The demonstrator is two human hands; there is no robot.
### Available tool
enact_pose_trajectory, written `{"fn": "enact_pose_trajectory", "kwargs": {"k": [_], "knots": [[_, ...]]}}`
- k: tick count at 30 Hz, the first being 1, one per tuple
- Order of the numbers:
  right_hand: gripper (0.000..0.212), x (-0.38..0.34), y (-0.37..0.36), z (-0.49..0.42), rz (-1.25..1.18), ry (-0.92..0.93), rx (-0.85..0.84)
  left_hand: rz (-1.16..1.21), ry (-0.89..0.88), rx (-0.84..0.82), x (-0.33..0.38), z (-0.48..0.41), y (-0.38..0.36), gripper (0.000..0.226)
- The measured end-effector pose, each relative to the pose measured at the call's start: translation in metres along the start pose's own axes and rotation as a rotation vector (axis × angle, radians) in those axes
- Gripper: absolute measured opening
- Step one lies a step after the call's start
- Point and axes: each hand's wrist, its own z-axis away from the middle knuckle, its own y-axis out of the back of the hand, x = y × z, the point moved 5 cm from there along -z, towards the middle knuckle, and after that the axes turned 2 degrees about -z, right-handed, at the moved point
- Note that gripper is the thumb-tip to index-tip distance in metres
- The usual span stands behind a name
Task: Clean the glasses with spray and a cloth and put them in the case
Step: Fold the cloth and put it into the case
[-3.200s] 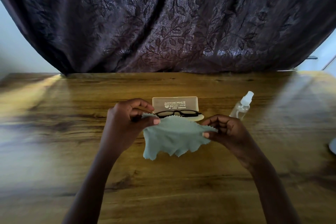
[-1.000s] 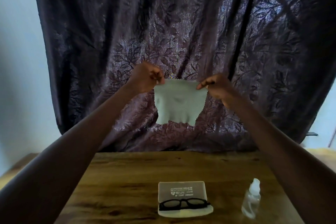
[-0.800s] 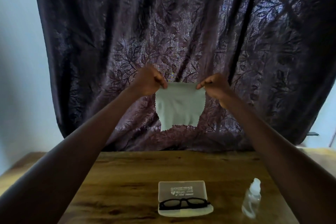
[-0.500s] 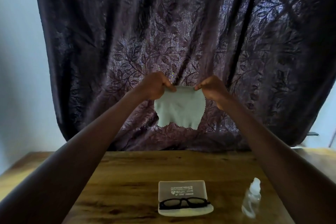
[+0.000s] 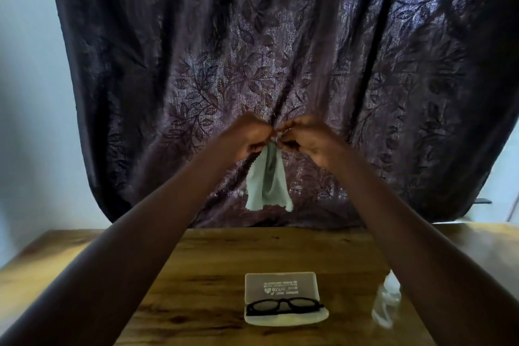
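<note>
High above the table I hold a pale green cloth (image 5: 268,180), which hangs folded in half. My left hand (image 5: 247,137) and my right hand (image 5: 306,139) pinch its top corners, knuckles almost touching. Black-framed glasses (image 5: 283,307) lie in the open beige case (image 5: 282,286) on the wooden table (image 5: 196,275), well below both hands. A small clear spray bottle (image 5: 386,302) stands to the right of the case, partly hidden by my right forearm.
A dark purple leaf-patterned curtain (image 5: 266,50) hangs behind the table's far edge. Pale wall shows at the left and far right. My forearms stretch over the table on both sides of the case.
My hands have come together and dropped slightly, so the cloth that was spread flat between them now hangs folded. Glasses, case and bottle have not moved.
</note>
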Motion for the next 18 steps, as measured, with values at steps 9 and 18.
{"fn": "enact_pose_trajectory", "kwargs": {"k": [9,18], "knots": [[0.03,-0.004,-0.002,0.007,-0.217,-0.063,-0.047,0.045,-0.134,0.005,0.01,-0.001,-0.002,0.023],[0.043,0.008,0.013,0.005,-0.317,-0.126,-0.194,-0.032,-0.261,-0.05,0.007,0.003,0.007,0.036]]}}
